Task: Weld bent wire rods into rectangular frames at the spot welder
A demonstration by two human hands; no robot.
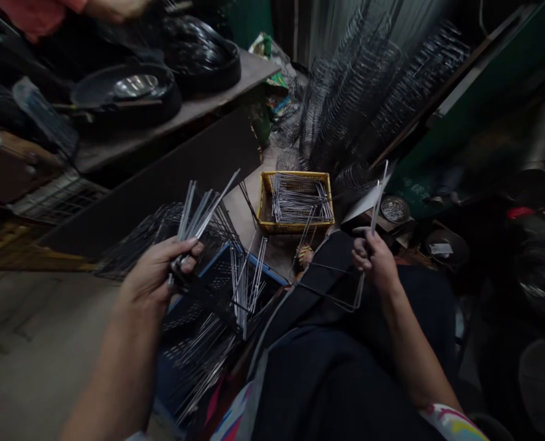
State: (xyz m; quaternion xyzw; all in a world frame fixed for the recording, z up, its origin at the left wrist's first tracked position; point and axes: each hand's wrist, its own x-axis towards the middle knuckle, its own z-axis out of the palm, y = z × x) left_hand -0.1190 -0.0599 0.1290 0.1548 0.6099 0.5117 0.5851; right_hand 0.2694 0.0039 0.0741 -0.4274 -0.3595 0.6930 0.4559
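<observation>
My left hand is closed around a bundle of bent metal wire frames. Their straight ends fan upward, and the rest hangs down over a blue crate. Loose metal wires lie inside that crate, partly hidden by the bundle and my lap. On the right, my right hand grips a bent wire frame, whose lower part reaches left across my dark apron. Farther ahead, a yellow crate contains a pile of similar wire frames, apart from both hands.
Tall stacks of coiled wire lean at the back. A workbench with black round pans stands at upper left, where another person's arm shows. A small bowl of tiny parts sits at right. Dark wire pieces lie beside the blue crate.
</observation>
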